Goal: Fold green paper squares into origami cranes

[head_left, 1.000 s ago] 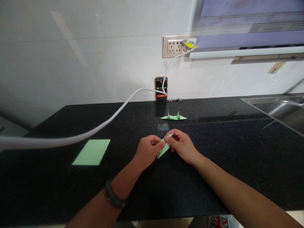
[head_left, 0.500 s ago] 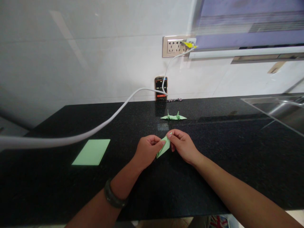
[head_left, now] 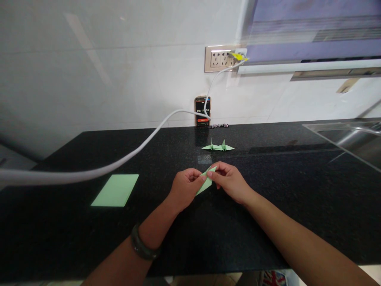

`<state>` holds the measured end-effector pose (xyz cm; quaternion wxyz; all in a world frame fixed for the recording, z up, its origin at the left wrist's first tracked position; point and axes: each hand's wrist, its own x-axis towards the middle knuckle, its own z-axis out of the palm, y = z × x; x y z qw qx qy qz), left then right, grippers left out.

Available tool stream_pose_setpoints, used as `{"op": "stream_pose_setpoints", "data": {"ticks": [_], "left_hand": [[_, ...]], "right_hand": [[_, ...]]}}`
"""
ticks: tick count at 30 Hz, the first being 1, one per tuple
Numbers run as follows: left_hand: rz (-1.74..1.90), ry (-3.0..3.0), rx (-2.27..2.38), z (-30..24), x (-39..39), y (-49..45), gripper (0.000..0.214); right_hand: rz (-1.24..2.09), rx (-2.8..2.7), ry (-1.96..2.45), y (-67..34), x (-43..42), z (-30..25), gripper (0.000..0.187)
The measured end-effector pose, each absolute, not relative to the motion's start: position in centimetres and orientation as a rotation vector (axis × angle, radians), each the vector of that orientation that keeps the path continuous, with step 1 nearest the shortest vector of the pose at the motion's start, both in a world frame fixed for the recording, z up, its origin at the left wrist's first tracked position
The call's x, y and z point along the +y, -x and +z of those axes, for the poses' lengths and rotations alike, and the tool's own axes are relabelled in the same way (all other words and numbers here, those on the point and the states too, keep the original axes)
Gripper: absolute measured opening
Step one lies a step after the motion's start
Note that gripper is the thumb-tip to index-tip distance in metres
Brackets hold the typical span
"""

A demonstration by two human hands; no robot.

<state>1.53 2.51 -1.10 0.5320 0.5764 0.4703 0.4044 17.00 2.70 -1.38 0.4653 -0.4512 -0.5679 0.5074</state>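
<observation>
A piece of folded green origami paper (head_left: 205,185) is held just above the black counter, tilted with its upper corner to the right. My left hand (head_left: 187,186) pinches its left edge, thumb on top. At the upper right part, my right hand (head_left: 228,178) grips it, the thumb pressed on its face. The fingers behind the paper are partly hidden. Beyond my hands stand folded green paper cranes (head_left: 218,147), close together. To the left, a stack of green paper sheets (head_left: 115,190) lies flat.
A phone (head_left: 203,111) showing a timer leans on the tiled wall. Its white cable (head_left: 143,147) runs from the socket panel (head_left: 220,58) across the left foreground. A beaded strand (head_left: 219,126) lies by the phone. At the right is a metal sink (head_left: 363,139).
My right thumb has slid left and down over the paper's face, and the paper's angle has shifted slightly. Both hands keep their grip.
</observation>
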Motion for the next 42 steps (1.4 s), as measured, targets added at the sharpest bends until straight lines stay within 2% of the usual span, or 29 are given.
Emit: {"op": "stream_pose_setpoints", "data": {"ticks": [7, 15, 23, 29, 31, 42], "left_hand": [[1.014, -1.284, 1.041, -1.0, 2.7, -1.8, 0.017], [0.947, -1.095, 1.056, -0.8, 2.7, -1.8, 0.040], [0.861, -1.238, 1.136, -0.6, 2.6, -1.8, 0.026], [0.858, -1.103, 1.048, -1.0, 2.9, -1.6, 0.039], [0.874, -1.093, 1.009, -1.1, 2.9, -1.6, 0.036], [1.244, -1.024, 0.924, -1.3, 3.5, -1.4, 0.020]], "right_hand": [[1.204, -1.307, 1.111, -16.7, 2.8, -1.6, 0.019], [1.098, -1.266, 1.105, -17.1, 3.0, -1.8, 0.021], [1.078, -1.330, 1.099, -16.7, 2.6, -1.9, 0.019], [1.022, -1.232, 1.118, -17.1, 3.0, -1.8, 0.020], [1.007, -1.158, 1.109, -17.2, 3.2, -1.8, 0.019], [1.253, -1.079, 1.109, -16.1, 2.3, -1.9, 0.024]]}}
